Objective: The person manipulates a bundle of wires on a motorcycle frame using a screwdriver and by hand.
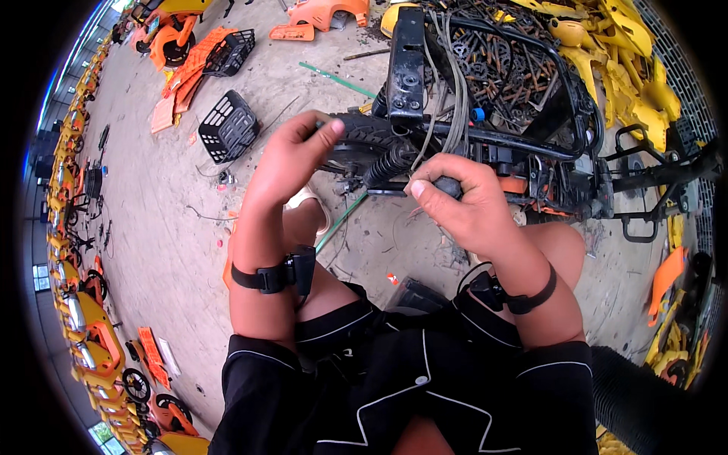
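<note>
A stripped black scooter frame (523, 144) lies in front of me, with its rear tire (364, 130) and a coil-spring shock absorber (390, 165) facing my hands. My left hand (292, 155) is curled beside the tire, thumb against the bent fingers; a small dark bit shows at the fingertips, too little to name. My right hand (470, 201) is wrapped around a dark grey round-ended object (448, 186), mostly hidden by the fingers, just on my side of the frame. Grey cables (453, 91) hang over the frame close to that hand.
Beyond the frame lies a heap of rusty metal parts (523, 64), with yellow body panels (644, 106) at the far right. Black plastic baskets (229, 127) and orange panels (182, 83) lie on the concrete floor. Rows of yellow scooters (95, 334) line the left side.
</note>
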### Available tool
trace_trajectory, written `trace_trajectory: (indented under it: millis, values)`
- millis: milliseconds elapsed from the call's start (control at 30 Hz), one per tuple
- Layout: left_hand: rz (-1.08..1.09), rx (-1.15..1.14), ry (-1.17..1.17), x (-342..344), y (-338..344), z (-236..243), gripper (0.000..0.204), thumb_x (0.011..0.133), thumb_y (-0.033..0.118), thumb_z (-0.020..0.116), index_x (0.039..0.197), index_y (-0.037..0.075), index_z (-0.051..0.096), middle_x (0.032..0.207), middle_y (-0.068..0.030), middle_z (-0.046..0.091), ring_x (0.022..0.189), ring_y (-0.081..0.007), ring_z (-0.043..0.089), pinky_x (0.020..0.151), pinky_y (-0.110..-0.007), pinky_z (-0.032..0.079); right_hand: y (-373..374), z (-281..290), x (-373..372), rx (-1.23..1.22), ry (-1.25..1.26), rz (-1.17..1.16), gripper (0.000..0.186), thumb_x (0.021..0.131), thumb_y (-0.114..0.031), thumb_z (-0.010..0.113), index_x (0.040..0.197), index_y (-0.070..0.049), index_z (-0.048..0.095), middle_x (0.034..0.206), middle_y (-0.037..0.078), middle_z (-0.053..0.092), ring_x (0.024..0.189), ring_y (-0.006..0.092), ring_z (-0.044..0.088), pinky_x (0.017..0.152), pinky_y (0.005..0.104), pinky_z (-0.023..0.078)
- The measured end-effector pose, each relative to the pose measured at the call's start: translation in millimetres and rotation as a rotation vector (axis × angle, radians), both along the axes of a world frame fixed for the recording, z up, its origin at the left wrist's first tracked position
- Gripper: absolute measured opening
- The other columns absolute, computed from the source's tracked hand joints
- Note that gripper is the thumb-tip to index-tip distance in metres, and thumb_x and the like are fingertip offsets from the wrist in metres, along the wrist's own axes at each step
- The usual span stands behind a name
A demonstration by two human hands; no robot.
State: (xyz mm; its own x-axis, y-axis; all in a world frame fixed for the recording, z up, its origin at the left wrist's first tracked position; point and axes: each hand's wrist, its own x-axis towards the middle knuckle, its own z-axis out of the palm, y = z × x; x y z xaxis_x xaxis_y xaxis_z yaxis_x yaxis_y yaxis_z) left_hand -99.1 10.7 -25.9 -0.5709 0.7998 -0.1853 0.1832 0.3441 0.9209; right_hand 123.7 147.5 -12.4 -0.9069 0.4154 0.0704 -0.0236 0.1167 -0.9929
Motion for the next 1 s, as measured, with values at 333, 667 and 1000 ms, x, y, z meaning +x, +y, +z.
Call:
trace_trajectory:
  millis: [333,667,1000]
  values:
    - [0.035,0.232,0.386,26.6,14.7,4.6,0.05,0.1,0.035,0.053,0.13,-0.005,0.048,0.121,-0.0182,0.059,0.11,-0.0256,0.059,0.094,-0.035,0.046,0.8,-4.2,-3.1,-0.051,0.041,-0.027,0.011,0.094,-0.01,0.062,0.092,0.0,0.063,0.08,0.002,0.061,0.064,0.0058,0.054,0.056,0.0214,0.046]
    - [-0.332,0.388,0.13,98.5,21.7,8.0,0.028,0.086,0.02,0.073,0.099,-0.001,0.06,0.092,-0.0135,0.067,0.083,-0.0216,0.067,0.074,-0.031,0.052,7.8,0.0,3.4,-0.252,0.05,-0.106,0.015,0.095,-0.016,0.061,0.095,-0.001,0.062,0.078,0.002,0.061,0.07,0.0067,0.056,0.06,0.0216,0.047]
    - [-0.365,0.119,0.094,102.6,23.3,16.0,0.017,0.092,0.014,0.066,0.098,-0.002,0.06,0.076,-0.0029,0.061,0.066,-0.0081,0.056,0.058,-0.024,0.047,10.1,6.3,17.7,-0.245,0.051,-0.215,0.016,0.093,-0.016,0.067,0.096,0.0,0.065,0.082,0.0,0.062,0.068,0.0046,0.054,0.059,0.0211,0.046]
